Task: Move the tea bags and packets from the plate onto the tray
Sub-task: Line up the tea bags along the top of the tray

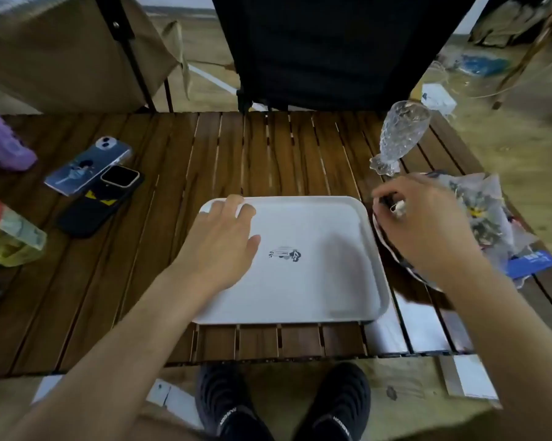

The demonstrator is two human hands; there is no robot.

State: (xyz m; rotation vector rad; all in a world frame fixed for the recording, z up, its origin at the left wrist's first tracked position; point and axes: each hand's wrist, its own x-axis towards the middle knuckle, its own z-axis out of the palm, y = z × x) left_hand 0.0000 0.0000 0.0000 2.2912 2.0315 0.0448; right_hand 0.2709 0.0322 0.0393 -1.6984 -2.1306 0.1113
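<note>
On my feed the left forearm [125,338] comes in from 7 o'clock. The left hand [220,246] lies flat, palm down, fingers relaxed and pointing toward 1 o'clock. The right forearm [504,329] enters from 5 o'clock. The right hand [427,224] is curled at 2 o'clock, its fingertips pinching a small white tag [399,206].

White tray [300,291] with a small black print, brown wood-grain slatted table [268,154], purple bottle [1,138], black shoes [223,399]

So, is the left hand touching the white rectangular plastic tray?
Touching. The head view shows the left hand resting flat on the white rectangular plastic tray, with its fingers over the tray's far left corner and no gap visible.
</note>
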